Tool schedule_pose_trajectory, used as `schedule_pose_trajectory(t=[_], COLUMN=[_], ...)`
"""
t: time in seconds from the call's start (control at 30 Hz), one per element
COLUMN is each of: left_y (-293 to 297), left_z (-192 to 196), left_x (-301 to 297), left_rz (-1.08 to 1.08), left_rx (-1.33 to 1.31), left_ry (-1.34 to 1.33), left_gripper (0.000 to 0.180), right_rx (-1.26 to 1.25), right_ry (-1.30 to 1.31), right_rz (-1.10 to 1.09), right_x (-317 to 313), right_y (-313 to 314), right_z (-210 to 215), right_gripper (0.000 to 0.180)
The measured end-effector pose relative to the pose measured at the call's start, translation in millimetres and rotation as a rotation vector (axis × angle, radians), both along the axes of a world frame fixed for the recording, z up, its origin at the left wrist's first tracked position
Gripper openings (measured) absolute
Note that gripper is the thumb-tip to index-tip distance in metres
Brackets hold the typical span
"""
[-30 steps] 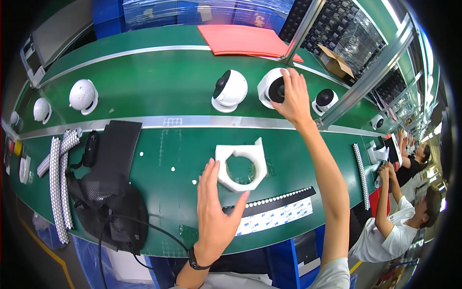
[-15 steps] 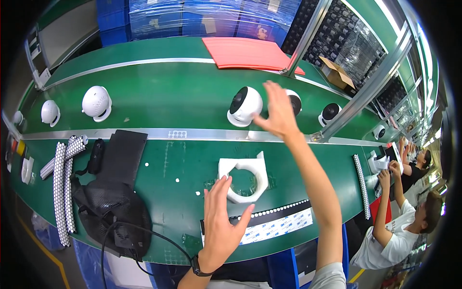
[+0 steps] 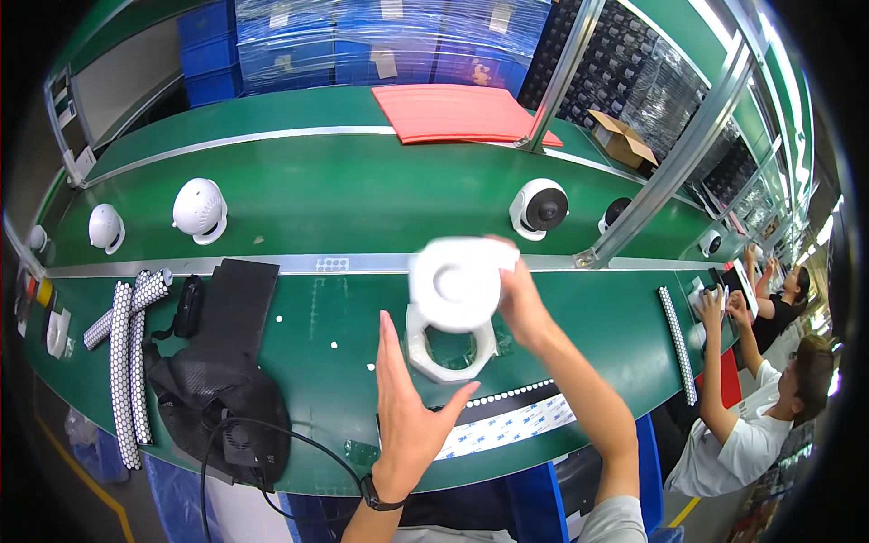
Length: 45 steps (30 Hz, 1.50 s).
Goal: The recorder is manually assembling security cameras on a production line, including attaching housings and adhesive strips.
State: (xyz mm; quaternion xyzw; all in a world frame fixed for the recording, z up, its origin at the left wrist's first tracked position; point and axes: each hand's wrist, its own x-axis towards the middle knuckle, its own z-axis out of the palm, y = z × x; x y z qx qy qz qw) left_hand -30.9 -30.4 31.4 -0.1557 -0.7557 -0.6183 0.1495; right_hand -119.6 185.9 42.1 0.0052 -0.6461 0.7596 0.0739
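Note:
My right hand (image 3: 528, 312) grips a round-headed white security camera (image 3: 450, 299) by its right side, its round white base turned up; motion blurs it a little. The camera hangs above a white ring-shaped holder (image 3: 484, 348) on the green bench and covers the holder's far part. My left hand (image 3: 409, 416) is open, fingers stretched and thumb apart, at the holder's near left side; it holds nothing. Just right of that hand lies a strip sheet (image 3: 516, 423) with a row of small white dots along a black band.
Security cameras stand along the shelf, one (image 3: 541, 210) with a black front. A black bag (image 3: 217, 398) with a cable and rolled dotted sheets (image 3: 119, 371) lie left. A metal post (image 3: 670, 172) rises right. Co-workers (image 3: 751, 412) sit along the right.
My right hand has taken the nearer white camera off the shelf, brought it toward me over the holder and turned its base up. My left hand stays beside the holder.

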Motion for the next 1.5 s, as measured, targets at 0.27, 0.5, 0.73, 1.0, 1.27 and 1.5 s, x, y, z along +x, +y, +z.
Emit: schedule_pose_trajectory(t=[0.27, 0.5, 0.73, 1.0, 1.27, 1.5], left_y=[6, -39, -42, -38, -51, -47], left_z=[-9, -13, -44, -47, -46, -45], left_x=[4, 52, 84, 47, 41, 40], left_rz=[-0.182, -0.261, -0.171, -0.059, -0.132, -0.118], left_rx=[-0.333, -0.376, -0.478, -0.505, -0.389, -0.411], left_ry=[0.157, 0.0, -0.007, -0.045, -0.055, -0.034], left_gripper=[0.098, 0.072, 0.061, 0.035, 0.019, 0.018], right_rx=[0.72, 0.78, 1.297, 1.062, 1.049, 1.246], right_ry=[0.12, 0.409, 0.631, 0.181, 0.226, 0.411], right_rz=[-0.018, -0.482, 0.104, 0.119, 0.174, 0.255], right_x=[74, 102, 140, 150, 152, 149], right_y=[5, -6, -58, -58, -58, -60], right_z=[-42, -39, -30, -38, -16, -17], right_gripper=[0.055, 0.05, 0.036, 0.024, 0.019, 0.021])
